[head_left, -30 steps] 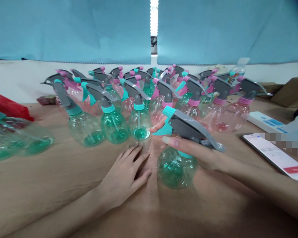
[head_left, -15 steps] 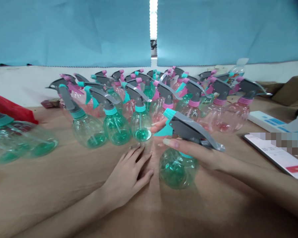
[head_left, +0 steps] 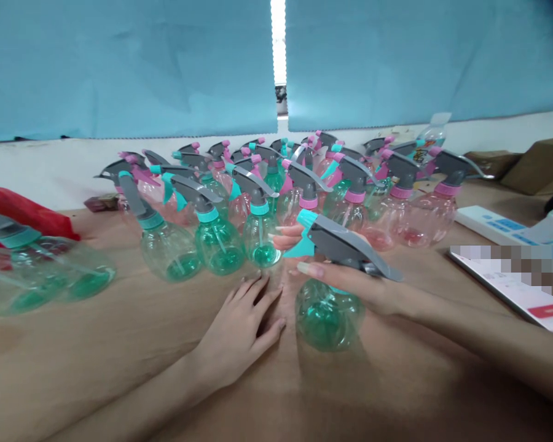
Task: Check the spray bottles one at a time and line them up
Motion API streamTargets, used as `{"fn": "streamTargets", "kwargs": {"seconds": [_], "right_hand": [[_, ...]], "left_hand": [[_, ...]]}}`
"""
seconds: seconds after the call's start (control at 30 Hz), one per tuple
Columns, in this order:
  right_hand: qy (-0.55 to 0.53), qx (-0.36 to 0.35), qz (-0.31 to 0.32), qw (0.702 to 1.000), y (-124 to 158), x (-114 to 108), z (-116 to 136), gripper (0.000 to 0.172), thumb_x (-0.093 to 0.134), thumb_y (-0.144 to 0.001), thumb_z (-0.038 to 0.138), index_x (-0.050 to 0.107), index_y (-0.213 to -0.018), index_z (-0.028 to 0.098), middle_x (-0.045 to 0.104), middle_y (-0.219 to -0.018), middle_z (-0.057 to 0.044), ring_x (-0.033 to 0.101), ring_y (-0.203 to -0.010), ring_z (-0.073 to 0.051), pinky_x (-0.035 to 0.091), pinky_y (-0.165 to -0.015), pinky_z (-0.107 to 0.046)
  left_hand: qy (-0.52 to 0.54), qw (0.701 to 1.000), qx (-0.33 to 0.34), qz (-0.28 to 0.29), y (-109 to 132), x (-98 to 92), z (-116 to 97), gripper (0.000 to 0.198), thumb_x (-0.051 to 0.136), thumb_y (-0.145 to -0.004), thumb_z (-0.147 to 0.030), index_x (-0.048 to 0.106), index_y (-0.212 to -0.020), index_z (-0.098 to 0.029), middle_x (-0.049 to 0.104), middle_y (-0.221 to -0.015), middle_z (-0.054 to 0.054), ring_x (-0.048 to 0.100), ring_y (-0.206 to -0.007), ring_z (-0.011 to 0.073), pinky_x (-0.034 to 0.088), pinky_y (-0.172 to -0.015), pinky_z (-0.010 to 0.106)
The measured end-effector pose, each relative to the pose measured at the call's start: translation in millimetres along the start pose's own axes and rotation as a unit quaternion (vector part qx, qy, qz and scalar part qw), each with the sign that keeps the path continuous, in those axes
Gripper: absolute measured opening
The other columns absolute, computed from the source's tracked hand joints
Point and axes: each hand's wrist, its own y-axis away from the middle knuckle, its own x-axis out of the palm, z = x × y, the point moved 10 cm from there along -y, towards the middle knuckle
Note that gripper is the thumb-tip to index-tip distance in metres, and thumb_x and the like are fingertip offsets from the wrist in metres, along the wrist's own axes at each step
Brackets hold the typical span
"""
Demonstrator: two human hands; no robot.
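My right hand (head_left: 350,276) is closed round the neck of a green spray bottle (head_left: 329,319) at the right of centre. Its grey trigger head with a turquoise nozzle points to the left, and the bottle looks slightly tilted. Whether its base touches the table cannot be made out. My left hand (head_left: 244,322) lies flat on the wooden table (head_left: 166,393), fingers spread and holding nothing. Just beyond its fingertips stand a clear green spray bottle with a turquoise collar (head_left: 260,236) and a darker green spray bottle (head_left: 219,245).
Behind, several pink spray bottles (head_left: 426,224) and green ones crowd toward the wall. More green bottles (head_left: 80,270) stand at the left by a red bag (head_left: 32,212). At the right lie a phone (head_left: 511,288), a white power strip (head_left: 488,226) and a cardboard box (head_left: 539,166).
My view has shifted slightly, so the background bottles sit a little lower. My right hand keeps its hold on the green spray bottle; my left hand stays flat on the table.
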Motion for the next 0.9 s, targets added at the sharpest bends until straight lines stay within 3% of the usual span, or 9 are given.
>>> {"fn": "streamTargets", "kwargs": {"seconds": [0.13,0.2,0.33,0.4,0.5,0.67,0.8,0.9], "right_hand": [[-0.039,-0.018,0.003,0.999,-2,2,3,0.033,0.063,-0.086,0.029,0.06,-0.12,0.027,0.064,-0.121,-0.003,0.059,-0.114,-0.021,0.051,-0.096,-0.04],[-0.048,-0.025,0.007,0.999,-3,3,4,0.03,0.063,-0.086,0.027,0.061,-0.116,0.026,0.063,-0.123,-0.004,0.057,-0.118,-0.021,0.051,-0.096,-0.037],[-0.033,-0.027,0.008,0.999,-3,2,4,0.025,0.062,-0.087,0.03,0.06,-0.111,0.025,0.064,-0.112,-0.003,0.061,-0.106,-0.018,0.052,-0.089,-0.034],[-0.008,-0.022,0.018,1.0,-3,2,4,0.021,0.058,-0.089,0.032,0.059,-0.109,0.025,0.064,-0.094,0.0,0.063,-0.089,-0.016,0.052,-0.083,-0.033],[0.044,-0.029,0.014,0.999,-3,1,11,0.012,0.055,-0.091,0.033,0.059,-0.098,0.025,0.054,-0.071,0.004,0.055,-0.07,-0.013,0.047,-0.071,-0.029],[0.092,-0.036,-0.016,0.995,-3,-4,27,0.025,0.055,-0.089,0.036,0.044,-0.071,0.023,0.037,-0.062,0.006,0.036,-0.056,-0.01,0.031,-0.051,-0.024],[0.124,-0.025,-0.013,0.992,-3,-4,30,0.028,0.054,-0.088,0.041,0.045,-0.069,0.023,0.038,-0.061,0.005,0.039,-0.056,-0.011,0.034,-0.051,-0.025],[0.103,-0.027,-0.012,0.994,-3,-4,26,0.017,0.056,-0.088,0.039,0.054,-0.082,0.024,0.045,-0.065,0.005,0.043,-0.057,-0.011,0.04,-0.056,-0.025]], "left_hand": [[0.004,1.0,-0.002,-0.005,0,-1.4,0,0.05,0.044,-0.097,-0.041,0.043,-0.141,-0.019,0.044,-0.144,0.013,0.039,-0.132,0.0308,0.033,-0.107,0.051],[0.004,1.0,-0.003,-0.003,0,-1.0,0,0.05,0.045,-0.097,-0.042,0.042,-0.142,-0.019,0.043,-0.145,0.013,0.039,-0.132,0.0312,0.034,-0.106,0.051],[0.003,1.0,-0.003,-0.004,1,-0.7,1,0.05,0.045,-0.097,-0.042,0.042,-0.142,-0.02,0.042,-0.146,0.013,0.038,-0.133,0.0316,0.034,-0.106,0.051],[0.002,1.0,-0.004,-0.004,2,-0.8,1,0.05,0.045,-0.097,-0.042,0.042,-0.142,-0.019,0.042,-0.146,0.014,0.039,-0.133,0.0323,0.034,-0.106,0.052],[0.002,1.0,-0.004,-0.002,2,-1.3,1,0.05,0.046,-0.096,-0.043,0.044,-0.141,-0.019,0.043,-0.145,0.015,0.039,-0.132,0.0335,0.035,-0.105,0.053],[-0.004,1.0,-0.01,0.001,2,-1.5,2,0.048,0.046,-0.096,-0.043,0.047,-0.139,-0.02,0.044,-0.145,0.014,0.041,-0.132,0.0334,0.036,-0.104,0.053],[-0.007,1.0,-0.003,-0.006,2,-1.9,2,0.048,0.045,-0.097,-0.043,0.046,-0.139,-0.02,0.046,-0.143,0.014,0.04,-0.132,0.0321,0.034,-0.107,0.052],[-0.007,1.0,-0.001,-0.001,1,-0.6,2,0.048,0.045,-0.097,-0.042,0.046,-0.139,-0.018,0.044,-0.144,0.015,0.039,-0.133,0.0327,0.033,-0.107,0.053]]}}
